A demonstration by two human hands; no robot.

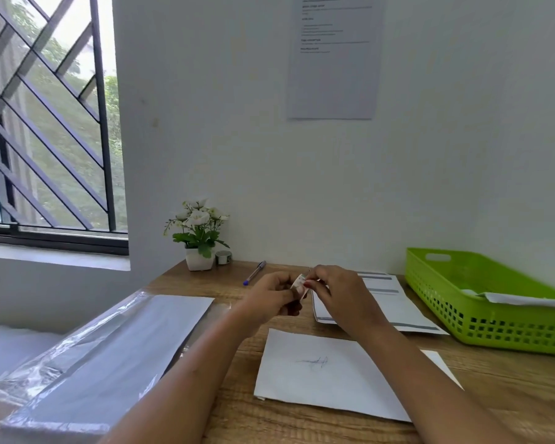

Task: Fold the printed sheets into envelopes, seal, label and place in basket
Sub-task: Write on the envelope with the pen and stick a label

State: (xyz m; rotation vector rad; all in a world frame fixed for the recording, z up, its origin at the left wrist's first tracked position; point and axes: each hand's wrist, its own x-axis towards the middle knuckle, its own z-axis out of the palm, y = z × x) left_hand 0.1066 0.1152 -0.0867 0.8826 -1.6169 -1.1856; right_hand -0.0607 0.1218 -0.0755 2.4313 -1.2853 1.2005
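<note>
Above the desk's (510,395) middle, my left hand (274,298) and right hand (340,294) pinch a small sticker label (300,283) between closed fingertips. Below them lies a white envelope (327,373); printed sheets (388,302) sit beside the green basket (481,318) at the right edge.

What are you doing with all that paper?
A person sits at a wooden desk. Both hands, the left hand and the right hand, pinch a small object between them above the desk; it is too small to identify. A white envelope with a scribble lies in front. Printed sheets lie behind it, beside a green basket with something white already inside. A pen lies near a flower pot.
</note>
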